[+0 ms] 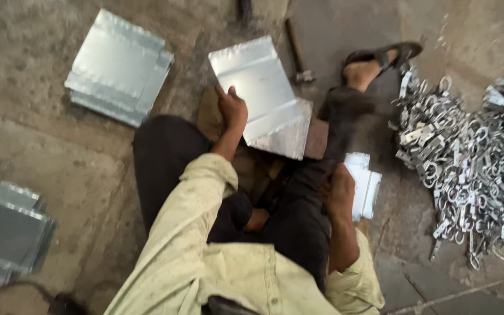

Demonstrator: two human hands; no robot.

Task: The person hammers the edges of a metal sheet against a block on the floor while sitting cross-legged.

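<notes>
1. The concrete floor (42, 146) fills the view; the person sits on it with legs in dark trousers spread forward and a sandalled foot (374, 64) at the upper right.
2. A big heap of small metal clips and rings (468, 163) lies on the floor at the right, just beyond the right leg.
3. A stack of folded metal sheets (118, 67) lies at the upper left, well apart from the hands; another stack (7, 233) sits at the left edge.
4. The sheet-metal piece (263, 93) being worked lies between the legs, resting on a dark block (317, 140).
5. A small pile of bent metal plates (364, 184) lies beside the right leg.
6. A hammer (298, 52) lies on the floor above the sheet.
7. The left hand (231, 111) is curled, fingers pressing on the sheet's left edge.
8. The right hand (338, 189) rests closed against the small plates; whether it grips one I cannot tell.
</notes>
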